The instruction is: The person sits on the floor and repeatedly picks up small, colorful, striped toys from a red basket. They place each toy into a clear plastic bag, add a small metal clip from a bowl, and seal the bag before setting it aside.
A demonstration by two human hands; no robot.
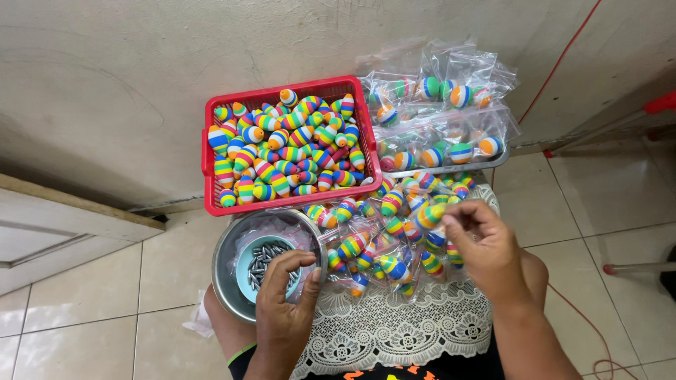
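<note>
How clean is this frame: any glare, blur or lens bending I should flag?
Head view: even, soft light with faint shadows; glare on the clear bags and the metal bowl rim; slight blur on the right hand holding a striped float; left hand sharp; wide-lens bending at the edges.

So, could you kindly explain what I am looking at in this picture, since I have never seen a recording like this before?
There is no machine here: a person works with two bare hands, and the single camera sits on that person's head, looking down. The left hand reaches into a small blue bowl of little grey metal pieces, which sits inside a larger metal bowl. The right hand pinches one rainbow-striped oval float between its fingertips. A red basket is full of the same floats, more lie loose on a white lace cloth, and others are packed in clear plastic bags. Below is a tiled floor.
</note>
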